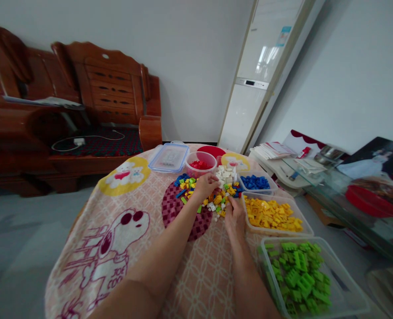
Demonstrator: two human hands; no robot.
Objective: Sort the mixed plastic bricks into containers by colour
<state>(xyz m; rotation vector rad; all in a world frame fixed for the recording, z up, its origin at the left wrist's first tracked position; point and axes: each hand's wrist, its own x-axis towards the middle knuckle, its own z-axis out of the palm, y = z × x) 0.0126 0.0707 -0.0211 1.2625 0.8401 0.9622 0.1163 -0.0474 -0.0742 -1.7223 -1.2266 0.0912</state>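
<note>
My left hand is over the middle of a mixed pile of toy building bricks, its fingers bent and pressed together. What they pinch, if anything, is too small to tell. My right hand rests at the pile's near right edge, beside the yellow bricks' container, fingers reaching onto the bricks and somewhat apart. Blue, yellow, green and white pieces make up the pile. Behind it lies a heap of white bricks. A round tub of red bricks stands just beyond my left hand.
Along the right are a box of blue bricks, a container of yellow bricks and a large container of green bricks. A clear lid lies at the back left on the patterned tablecloth. Right of the table stands a glass-topped table.
</note>
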